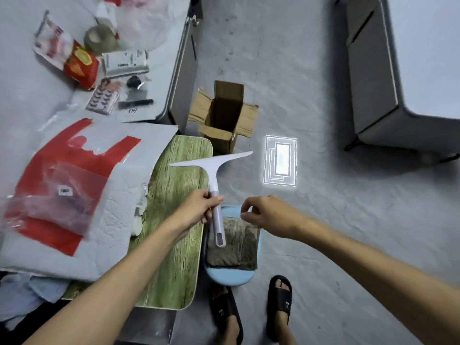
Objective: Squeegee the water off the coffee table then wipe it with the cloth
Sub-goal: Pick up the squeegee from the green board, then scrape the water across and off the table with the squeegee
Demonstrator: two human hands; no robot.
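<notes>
At table point(171, 245) edge, gripping squeegee point(214, 168) handle with left hand point(196, 211); blade raised over green top. Loosely curling right hand point(265, 215) fingers above cloth point(236, 247), seemingly empty. Cloth folded on stool point(231, 277) just beside table. No water discernible from here; squeegeeing apparently not begun, wiping yet to do.

Even soft light, glare patch on floor point(323, 220), slight blur, wide-angle edge bending
</notes>
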